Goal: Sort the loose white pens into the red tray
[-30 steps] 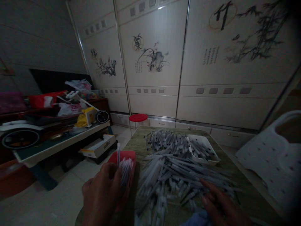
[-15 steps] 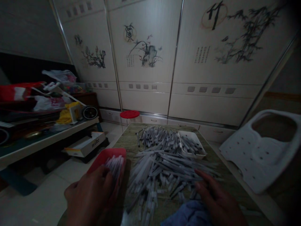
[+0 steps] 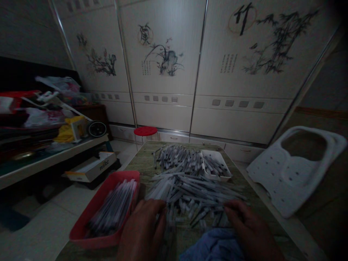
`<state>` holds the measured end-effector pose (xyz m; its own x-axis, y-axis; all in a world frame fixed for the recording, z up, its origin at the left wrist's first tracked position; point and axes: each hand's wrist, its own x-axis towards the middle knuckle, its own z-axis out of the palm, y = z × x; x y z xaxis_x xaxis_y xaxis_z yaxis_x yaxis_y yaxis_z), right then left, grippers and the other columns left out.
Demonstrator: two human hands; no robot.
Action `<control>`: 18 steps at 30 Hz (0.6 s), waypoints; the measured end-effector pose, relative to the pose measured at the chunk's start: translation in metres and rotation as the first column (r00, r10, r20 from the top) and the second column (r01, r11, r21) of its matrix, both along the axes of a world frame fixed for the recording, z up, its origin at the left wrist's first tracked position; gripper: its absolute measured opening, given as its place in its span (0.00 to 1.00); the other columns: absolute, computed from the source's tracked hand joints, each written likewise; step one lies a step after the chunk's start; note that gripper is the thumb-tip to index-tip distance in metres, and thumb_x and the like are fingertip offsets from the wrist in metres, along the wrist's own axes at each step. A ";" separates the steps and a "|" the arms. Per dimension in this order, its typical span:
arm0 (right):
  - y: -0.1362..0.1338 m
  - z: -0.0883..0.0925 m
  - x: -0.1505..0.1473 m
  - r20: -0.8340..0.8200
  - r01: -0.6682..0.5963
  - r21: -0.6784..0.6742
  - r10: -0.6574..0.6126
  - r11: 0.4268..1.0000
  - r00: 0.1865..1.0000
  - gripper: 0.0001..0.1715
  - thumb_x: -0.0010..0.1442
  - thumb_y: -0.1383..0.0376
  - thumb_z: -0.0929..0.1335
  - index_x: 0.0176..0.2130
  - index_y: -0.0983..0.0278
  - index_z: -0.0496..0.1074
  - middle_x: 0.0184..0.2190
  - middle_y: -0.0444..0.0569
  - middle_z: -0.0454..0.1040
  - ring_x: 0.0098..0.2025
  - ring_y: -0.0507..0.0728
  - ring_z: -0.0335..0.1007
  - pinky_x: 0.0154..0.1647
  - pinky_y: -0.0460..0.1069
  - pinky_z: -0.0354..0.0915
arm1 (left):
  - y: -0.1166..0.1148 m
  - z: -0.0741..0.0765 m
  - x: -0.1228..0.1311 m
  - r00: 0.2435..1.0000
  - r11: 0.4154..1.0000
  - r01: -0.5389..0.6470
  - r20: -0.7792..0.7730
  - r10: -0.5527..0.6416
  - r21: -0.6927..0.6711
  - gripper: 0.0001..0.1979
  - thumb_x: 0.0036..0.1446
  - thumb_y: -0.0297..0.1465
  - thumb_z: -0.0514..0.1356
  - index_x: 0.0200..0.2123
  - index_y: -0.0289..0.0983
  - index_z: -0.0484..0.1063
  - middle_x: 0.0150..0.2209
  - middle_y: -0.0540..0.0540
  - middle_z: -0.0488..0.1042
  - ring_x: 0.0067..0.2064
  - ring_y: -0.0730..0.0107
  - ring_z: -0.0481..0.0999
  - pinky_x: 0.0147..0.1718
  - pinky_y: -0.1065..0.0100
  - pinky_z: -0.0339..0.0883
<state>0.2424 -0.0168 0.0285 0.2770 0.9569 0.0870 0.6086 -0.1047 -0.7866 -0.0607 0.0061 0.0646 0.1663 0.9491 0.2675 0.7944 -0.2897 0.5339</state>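
A heap of clear plastic pen barrels and short pen caps lies on the table. My left hand is at the heap's near left side, fingers curled and thumb close by; what they hold, if anything, is hidden. On the right, my right hand has thumb and forefinger pinched at the heap's edge; what is between them is too dark to make out. Beside my left hand sits a red basket with many slim pen pieces inside. A blue cloth lies between my hands.
Dark-tipped pens are piled at the table's far end, near a white tray holding more. A white plastic chair stands right, a red stool behind. A cardboard box is on the floor left.
My left hand has moved right, from over the red basket to the heap. My right hand's forefinger and thumb have come together. The view has shifted slightly.
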 end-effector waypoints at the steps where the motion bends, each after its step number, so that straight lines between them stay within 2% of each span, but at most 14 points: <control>1: 0.000 0.000 -0.002 -0.004 -0.008 0.002 0.008 1.000 1.000 0.20 0.65 0.50 0.64 0.42 0.60 0.77 0.38 0.50 0.84 0.43 0.62 0.80 0.41 0.51 0.71 | 0.001 -0.002 0.005 0.999 0.998 0.016 -0.048 -0.019 -0.055 0.11 0.65 0.31 0.54 0.41 0.43 0.78 0.40 0.44 0.80 0.44 0.57 0.76 0.42 0.62 0.66; 4: -0.001 0.000 -0.011 -0.013 -0.011 0.047 0.012 0.999 1.000 0.20 0.64 0.50 0.63 0.39 0.60 0.77 0.34 0.48 0.83 0.38 0.60 0.80 0.36 0.50 0.69 | 0.005 -0.006 0.011 0.984 0.985 0.023 -0.168 -0.052 -0.170 0.13 0.63 0.26 0.55 0.42 0.42 0.79 0.43 0.43 0.79 0.48 0.56 0.74 0.46 0.60 0.64; 7: -0.001 0.001 -0.016 -0.004 -0.031 0.047 0.032 0.998 0.999 0.20 0.64 0.50 0.63 0.37 0.60 0.77 0.29 0.45 0.81 0.34 0.59 0.78 0.32 0.49 0.67 | 0.008 -0.008 0.012 0.980 0.979 -0.002 -0.197 -0.038 -0.202 0.13 0.64 0.26 0.54 0.43 0.41 0.79 0.44 0.42 0.79 0.50 0.55 0.72 0.47 0.59 0.62; 11: 0.000 0.001 -0.014 0.004 -0.108 -0.025 0.108 0.994 0.994 0.18 0.65 0.52 0.63 0.39 0.60 0.76 0.30 0.45 0.80 0.33 0.59 0.77 0.34 0.50 0.67 | 0.007 -0.014 0.023 0.973 0.971 0.076 -0.198 -0.122 -0.228 0.12 0.64 0.26 0.54 0.36 0.41 0.78 0.42 0.44 0.78 0.47 0.57 0.72 0.45 0.61 0.61; 14: 0.001 0.002 -0.015 -0.019 -0.106 -0.008 0.106 0.994 0.994 0.18 0.66 0.53 0.63 0.39 0.61 0.76 0.29 0.46 0.79 0.33 0.59 0.76 0.33 0.50 0.66 | 0.005 -0.024 0.041 0.947 0.952 0.149 -0.238 -0.214 -0.266 0.10 0.63 0.28 0.56 0.35 0.41 0.78 0.42 0.43 0.77 0.49 0.55 0.72 0.45 0.60 0.61; 18: -0.001 0.004 -0.016 -0.042 -0.094 0.024 0.095 0.995 0.995 0.18 0.66 0.53 0.64 0.39 0.61 0.77 0.30 0.46 0.80 0.34 0.59 0.77 0.33 0.50 0.67 | 0.003 -0.034 0.062 0.915 0.942 0.127 -0.329 -0.231 -0.309 0.09 0.61 0.29 0.58 0.35 0.42 0.79 0.44 0.43 0.78 0.50 0.52 0.72 0.47 0.54 0.59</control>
